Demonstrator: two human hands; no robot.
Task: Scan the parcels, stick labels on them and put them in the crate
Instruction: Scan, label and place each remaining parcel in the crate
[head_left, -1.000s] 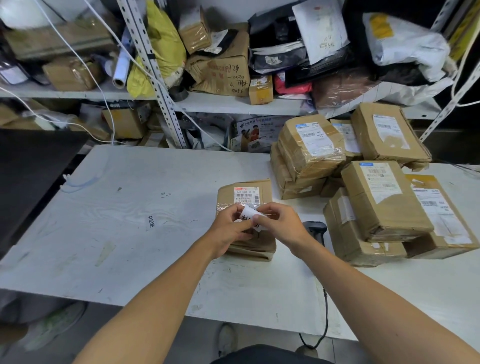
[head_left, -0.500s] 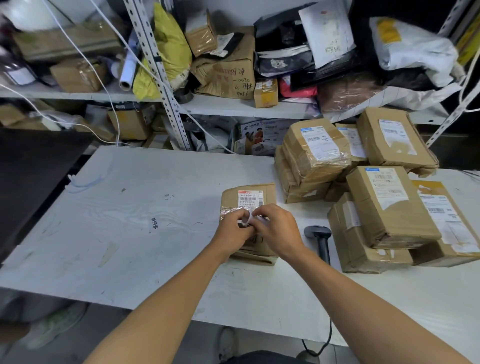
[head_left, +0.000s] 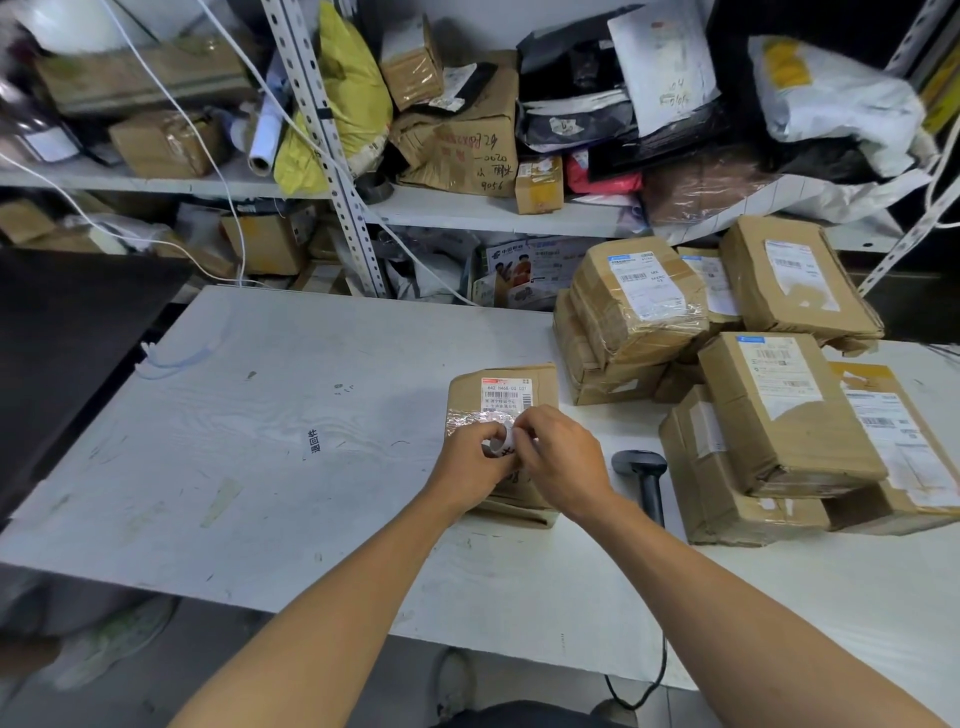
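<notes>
Both hands are bunched over a small cardboard parcel (head_left: 501, 415) lying flat mid-table (head_left: 260, 441). The left hand (head_left: 475, 462) and right hand (head_left: 563, 457) each have fingers curled in, pinching a little white label roll (head_left: 501, 440) between them, right above the parcel's top. A black barcode scanner (head_left: 644, 475) lies just right of them, next to a stack of taped boxes (head_left: 779, 405).

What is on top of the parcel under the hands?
On the parcel: a barcoded shipping label and shiny tape. Both hands, left hand and right hand, pinch a small white label above it, covering the near half.
</notes>
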